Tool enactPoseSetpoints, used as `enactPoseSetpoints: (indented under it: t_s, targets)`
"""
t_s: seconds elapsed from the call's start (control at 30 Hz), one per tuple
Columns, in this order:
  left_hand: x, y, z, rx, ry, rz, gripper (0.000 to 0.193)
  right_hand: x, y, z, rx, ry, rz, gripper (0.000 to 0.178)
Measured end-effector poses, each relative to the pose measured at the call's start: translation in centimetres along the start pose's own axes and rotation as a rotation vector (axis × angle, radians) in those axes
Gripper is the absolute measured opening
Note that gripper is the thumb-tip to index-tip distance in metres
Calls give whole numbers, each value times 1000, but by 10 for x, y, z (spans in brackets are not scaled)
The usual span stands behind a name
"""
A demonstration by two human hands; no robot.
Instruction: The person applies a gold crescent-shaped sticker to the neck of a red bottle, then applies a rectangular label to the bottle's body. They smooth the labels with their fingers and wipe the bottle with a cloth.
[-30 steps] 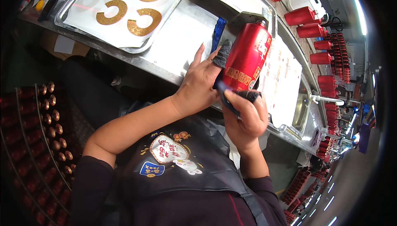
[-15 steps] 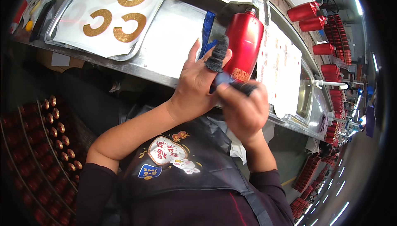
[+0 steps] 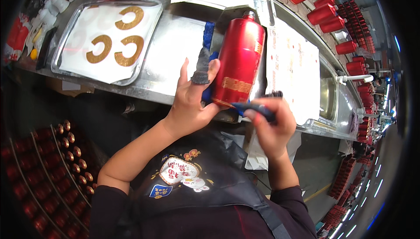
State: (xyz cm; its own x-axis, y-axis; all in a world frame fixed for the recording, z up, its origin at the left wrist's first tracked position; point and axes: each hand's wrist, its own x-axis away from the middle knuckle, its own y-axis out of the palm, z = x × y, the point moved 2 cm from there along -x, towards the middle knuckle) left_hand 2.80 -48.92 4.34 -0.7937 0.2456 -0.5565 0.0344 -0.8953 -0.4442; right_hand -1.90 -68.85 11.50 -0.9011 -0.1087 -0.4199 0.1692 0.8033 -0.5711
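"Clamped, would you say?"

"On the right, yes — the right hand (image 3: 278,123) has its fingers closed on a dark blue tool (image 3: 262,111), its tip by the bottle's base. I can't make out what kind it is. The left hand (image 3: 190,101) lies against the lower left side of the red bottle (image 3: 240,55), thumb and forefinger apart; how firmly it presses, I can't tell."

"And the bottle?"

"Tilted lengthwise over the bench, neck away from the person, gold print near its base."

"What could go wrong?"

"That tip could skid if pushed too hard and scratch the red finish — or catch the left thumb, which is close by. Too light a left hand might let the bottle turn."

"Around it?"

"A steel bench (image 3: 146,95), a tray (image 3: 56,59) with gold C-shaped pieces (image 3: 129,50) to the left, printed sheets (image 3: 288,64) to the right, then a sink (image 3: 327,94). Beyond, more red bottles (image 3: 321,13); racked red ones (image 3: 33,173) stand lower left."
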Motion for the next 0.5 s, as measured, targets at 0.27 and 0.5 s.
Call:
enactPoseSetpoints:
  t_s: [0.27, 0.5]
  targets:
    - [-11, 1, 23, -176, -6, -65, 93, -116, 5, 67, -200, 22, 264, 13]
    - [-27, 11, 26, -212, 6, -184, 101, -63, -2, 15, -17, -377, 120, 33]
